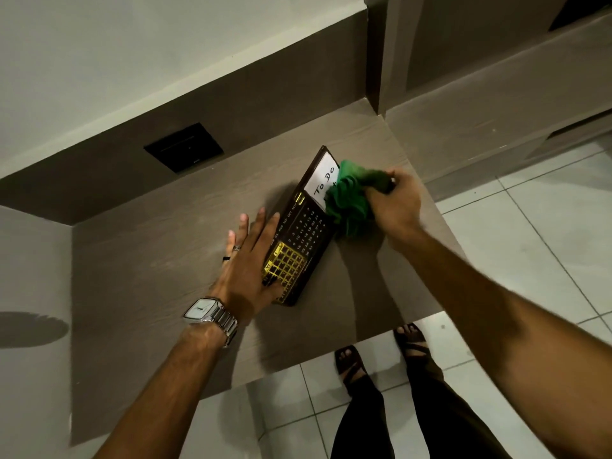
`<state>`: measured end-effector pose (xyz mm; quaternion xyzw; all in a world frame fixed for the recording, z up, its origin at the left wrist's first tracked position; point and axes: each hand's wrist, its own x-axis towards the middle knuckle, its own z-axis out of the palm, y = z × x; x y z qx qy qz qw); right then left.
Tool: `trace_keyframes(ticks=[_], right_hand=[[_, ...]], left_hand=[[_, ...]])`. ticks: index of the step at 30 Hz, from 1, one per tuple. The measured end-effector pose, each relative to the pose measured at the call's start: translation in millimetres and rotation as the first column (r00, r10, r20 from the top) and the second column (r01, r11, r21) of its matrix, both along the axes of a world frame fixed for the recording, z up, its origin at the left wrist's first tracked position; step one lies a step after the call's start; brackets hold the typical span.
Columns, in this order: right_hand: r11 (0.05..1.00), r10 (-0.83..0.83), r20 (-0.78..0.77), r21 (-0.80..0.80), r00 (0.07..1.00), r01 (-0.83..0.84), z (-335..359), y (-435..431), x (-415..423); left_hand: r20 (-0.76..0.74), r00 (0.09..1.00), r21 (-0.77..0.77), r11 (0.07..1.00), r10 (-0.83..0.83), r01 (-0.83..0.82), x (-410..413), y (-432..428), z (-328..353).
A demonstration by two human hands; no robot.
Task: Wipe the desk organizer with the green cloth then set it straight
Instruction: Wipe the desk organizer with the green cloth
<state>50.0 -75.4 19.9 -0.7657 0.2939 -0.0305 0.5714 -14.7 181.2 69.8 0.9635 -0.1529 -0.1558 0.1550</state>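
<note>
A dark brown desk organizer [306,223] with a calendar face, gold sliders and a white "To Do" card stands askew on the brown desk [159,266]. My left hand [251,260] rests against its left side, fingers spread and thumb on the front near the gold grid, steadying it. My right hand [394,207] is closed around a bunched green cloth [351,202], which presses on the organizer's right front, covering part of the white card.
A black wall socket plate [183,147] sits on the brown back panel behind the desk. The desk's front edge runs close below the organizer, with white floor tiles [546,233] and my sandalled feet [351,362] beyond it. A brown side panel stands at the right.
</note>
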Motion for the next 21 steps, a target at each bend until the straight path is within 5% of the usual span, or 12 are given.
trace_keyframes(ticks=[2,4,6,10,13,17,21], right_hand=[[0.993,0.117,-0.020,0.011,0.993,-0.117,1,25,-34],[0.901,0.392,-0.071,0.231,0.917,-0.367,-2,54,-82],[0.789,0.517,-0.093,0.438,0.851,-0.432,-5,60,-100],[0.971,0.133,-0.052,0.208,0.990,-0.119,-6,7,-21],[0.974,-0.142,0.031,0.181,0.989,0.134,11,-19,23],[0.999,-0.050,0.045,0.014,0.998,0.049,1,20,-23],[0.927,0.288,0.004,0.252,0.958,-0.279,-4,91,-130]], left_hand=[[0.001,1.000,-0.008,1.000,0.005,-0.005,0,0,1],[0.011,1.000,-0.013,1.000,0.005,-0.005,0,0,0],[0.016,1.000,-0.012,1.000,0.005,-0.005,-1,0,1],[0.020,1.000,-0.012,1.000,-0.003,0.004,-1,-1,2],[0.011,1.000,-0.012,1.000,0.007,-0.006,-1,-3,4],[0.010,1.000,-0.016,1.000,0.025,-0.025,-1,-2,2],[-0.027,0.998,-0.004,0.998,0.060,-0.060,3,0,-2]])
